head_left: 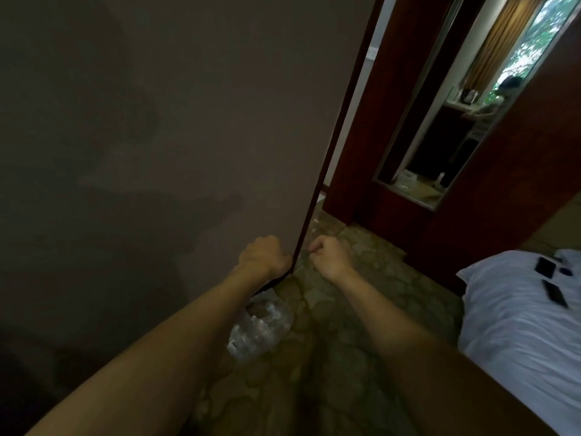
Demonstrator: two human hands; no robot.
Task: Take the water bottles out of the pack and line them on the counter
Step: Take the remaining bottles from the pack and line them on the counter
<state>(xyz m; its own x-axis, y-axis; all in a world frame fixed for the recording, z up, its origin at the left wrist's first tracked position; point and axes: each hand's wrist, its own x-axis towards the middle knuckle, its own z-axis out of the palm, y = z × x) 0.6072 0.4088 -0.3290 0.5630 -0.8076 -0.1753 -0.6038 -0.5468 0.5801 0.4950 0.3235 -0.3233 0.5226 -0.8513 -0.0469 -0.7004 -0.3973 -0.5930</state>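
The pack (259, 328), a crumpled clear plastic wrap, lay on the patterned carpet (355, 297) near the foot of a large grey-brown panel (163, 127), partly hidden behind the left forearm; whether bottles were still inside could not be made out through the blur. The left hand (262, 254) was closed in a fist against the panel's dark edge (333, 143), low down, its fingers curled in and seemingly gripping that edge, though the fingertips were out of sight. The right hand (328, 254) hovered just to the right of the same edge, apart from it, fingers drawn into a loose fist; whether anything was pinched between them could not be told. Both bare forearms reached forward from the near bottom of the view.

To the right, a bed (518, 325) with white linen carried two dark flat items (545, 267), likely phones, near its far end. Farther off stood dark red-brown wooden furniture (509, 171) holding a tall mirror (465, 114), tilted in the wide-angle view. The mirror reflected a curtain, a bright window with green foliage, and a person bending at a shelf.
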